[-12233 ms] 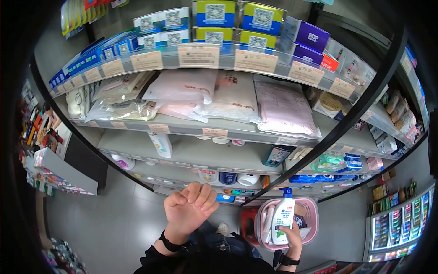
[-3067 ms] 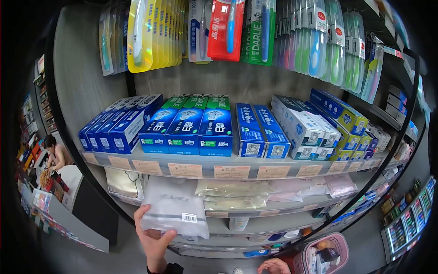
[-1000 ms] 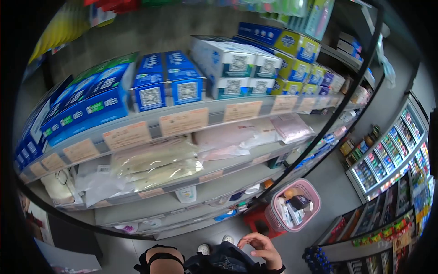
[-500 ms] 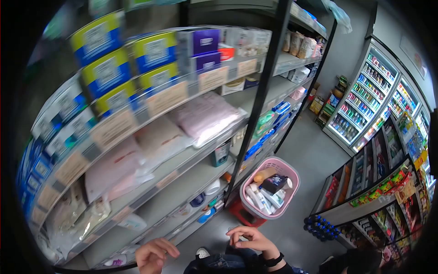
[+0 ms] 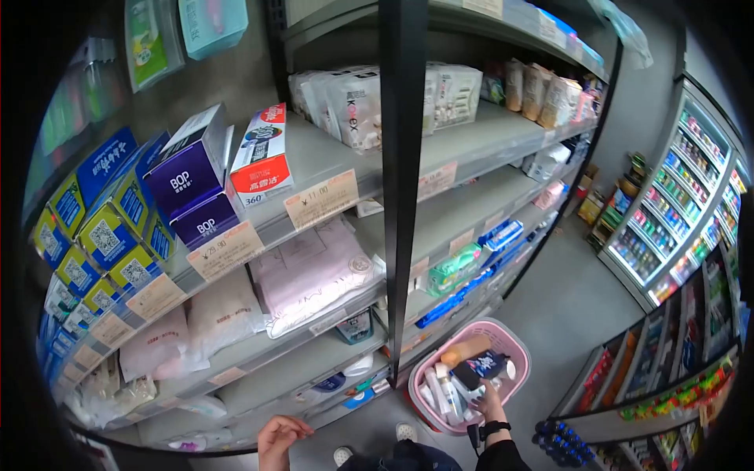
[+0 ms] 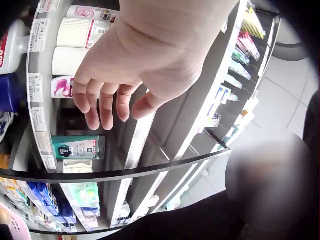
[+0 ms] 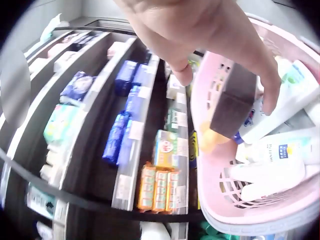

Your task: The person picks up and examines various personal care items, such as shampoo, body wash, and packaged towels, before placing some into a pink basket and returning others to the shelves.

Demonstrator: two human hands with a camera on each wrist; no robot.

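My left hand (image 5: 281, 443) hangs in front of the lower shelves with loosely bent fingers and holds nothing; the left wrist view shows the same hand (image 6: 140, 60). In the head view my right hand (image 5: 490, 404) is over the near side of the pink basket (image 5: 521, 351). The basket holds a dark box (image 5: 481, 367), a tan bottle (image 5: 469, 348) and several white bottles and tubes (image 5: 446, 395). In the right wrist view the fingers of my right hand (image 7: 200, 30) are spread above the dark box (image 7: 235, 100); whether they touch it, I cannot tell.
A black shelf post (image 5: 399, 196) stands left of the basket. Shelves carry toothpaste boxes (image 5: 188, 177) and a pink packet (image 5: 310, 275). Drink fridges (image 5: 667, 188) are at the back right, with a low snack rack (image 5: 628, 385) on the right.
The head view has turned right along the shelves. My left hand, which gripped a white packet about three seconds ago, is empty. My right hand has moved from near my lap to the basket.
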